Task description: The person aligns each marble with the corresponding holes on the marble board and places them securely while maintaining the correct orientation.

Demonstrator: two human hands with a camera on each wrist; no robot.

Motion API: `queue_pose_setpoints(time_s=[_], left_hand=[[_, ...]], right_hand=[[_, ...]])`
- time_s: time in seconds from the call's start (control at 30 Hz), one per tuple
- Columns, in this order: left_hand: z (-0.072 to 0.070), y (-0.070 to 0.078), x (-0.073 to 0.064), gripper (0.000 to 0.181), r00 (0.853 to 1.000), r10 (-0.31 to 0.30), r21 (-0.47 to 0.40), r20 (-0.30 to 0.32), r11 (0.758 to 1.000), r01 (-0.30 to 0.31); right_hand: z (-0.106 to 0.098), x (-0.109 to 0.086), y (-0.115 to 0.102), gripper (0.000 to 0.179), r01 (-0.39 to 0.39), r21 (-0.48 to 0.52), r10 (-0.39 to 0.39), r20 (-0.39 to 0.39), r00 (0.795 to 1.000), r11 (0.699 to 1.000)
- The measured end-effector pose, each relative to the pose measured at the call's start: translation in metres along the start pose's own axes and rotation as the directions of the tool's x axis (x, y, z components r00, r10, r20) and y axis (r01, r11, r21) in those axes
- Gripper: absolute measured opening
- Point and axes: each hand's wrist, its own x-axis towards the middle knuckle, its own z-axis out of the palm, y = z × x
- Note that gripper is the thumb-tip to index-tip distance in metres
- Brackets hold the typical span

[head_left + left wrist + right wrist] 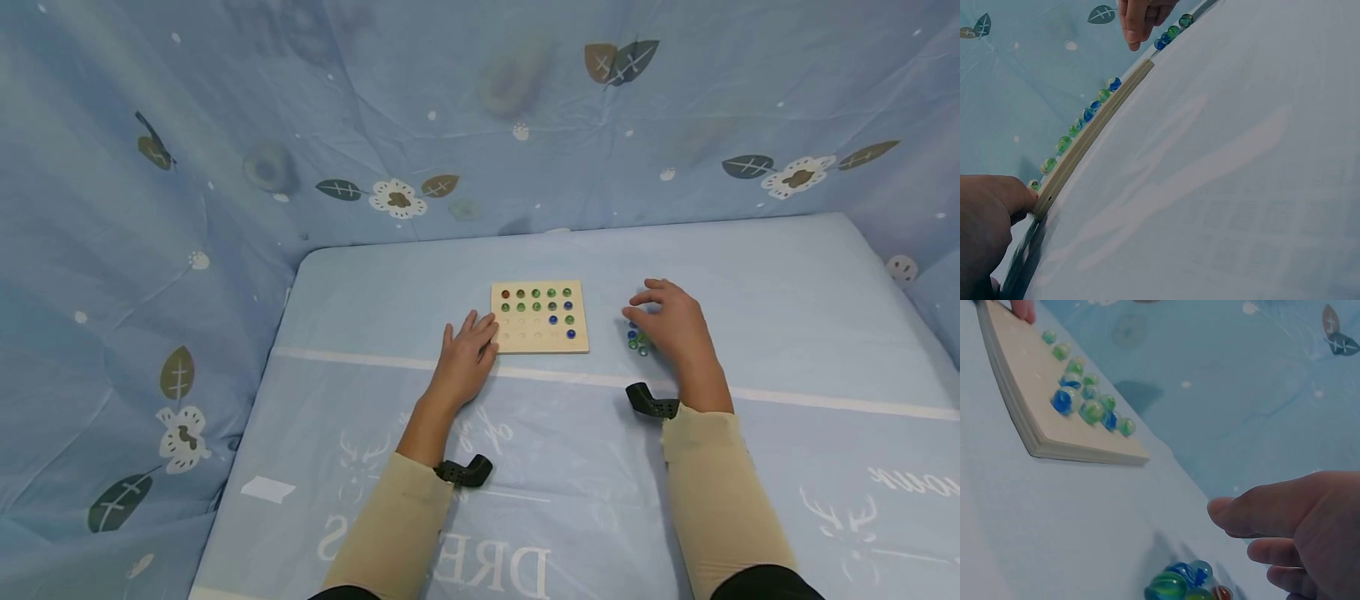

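Observation:
A pale wooden board (pixel 525 346) with rows of round hollows lies on the bed-like blue surface. Marbles fill its two far rows, and a few more, blue and green, sit at its right end. My left hand (pixel 463 360) rests at the board's left edge, fingers fairly straight, fingertips touching it. To the right of the board, my right hand (pixel 675 325) hovers over a small cluster of loose marbles (pixel 1169 586), with a gap between thumb and index finger and nothing visible between them. The cluster has blue, green and one reddish marble (pixel 1222 592).
Blue patterned cloth (pixel 480 125) hangs behind and to the left of the surface. A white stripe (pixel 360 360) crosses the cover, and a small white patch (pixel 267 489) lies at the front left. Black wrist mounts (pixel 651 402) sit on both wrists.

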Motion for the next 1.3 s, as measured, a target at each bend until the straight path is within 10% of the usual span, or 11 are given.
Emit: queue_pose_setpoints(time_s=[1.3], left_hand=[[0.007, -0.003, 0.005, 0.044, 1.0, 0.024, 0.006, 0.004, 1.0, -0.024]], right_hand=[[-0.009, 0.007, 0.017, 0.034, -0.053, -0.054, 0.063, 0.202, 0.977, 0.997]])
